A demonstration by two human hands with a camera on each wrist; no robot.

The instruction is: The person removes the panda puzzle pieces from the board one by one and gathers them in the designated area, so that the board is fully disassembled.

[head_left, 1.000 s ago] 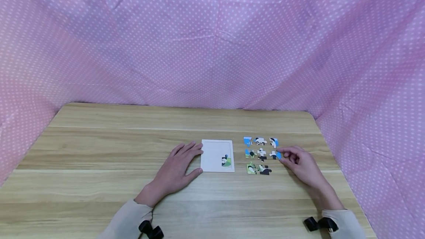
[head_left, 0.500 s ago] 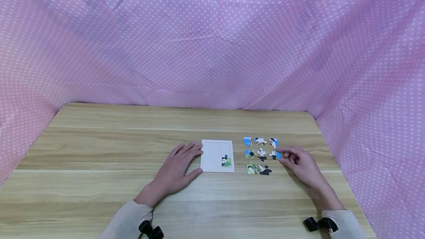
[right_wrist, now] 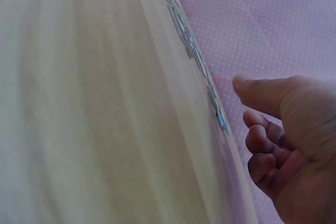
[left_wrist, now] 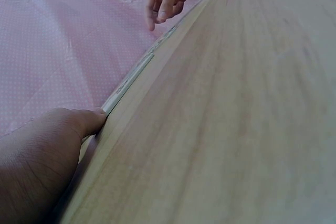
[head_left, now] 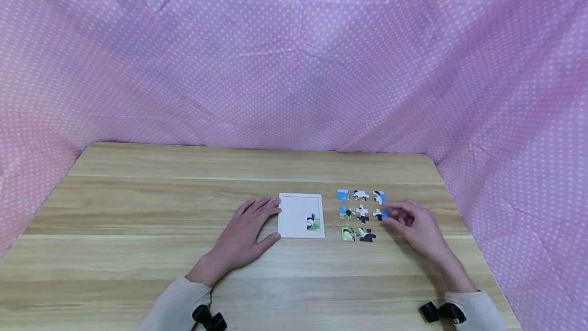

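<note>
In the head view, my left hand (head_left: 243, 239) lies flat with fingers spread, fingertips and thumb along the left edge of a white puzzle board (head_left: 294, 213). One green, black and white jigsaw piece (head_left: 314, 223) sits at the board's lower right. My right hand (head_left: 415, 226) hovers at the right side of the loose pieces, index finger and thumb apart, the other fingers loosely curled. Between their tips shows a blue-edged jigsaw piece (head_left: 378, 214), partly covered. The right wrist view has the thumb (right_wrist: 257, 94) clear of the pieces.
Several panda-picture jigsaw pieces (head_left: 362, 213) lie in three rows right of the board. They rest on a wooden table (head_left: 138, 208) with rounded far corners. A pink dotted cloth (head_left: 294, 65) hangs behind and at the sides.
My right hand has shifted slightly left, its fingertips covering a bit more of the blue-edged piece. The left hand, board and other pieces have stayed put.
</note>
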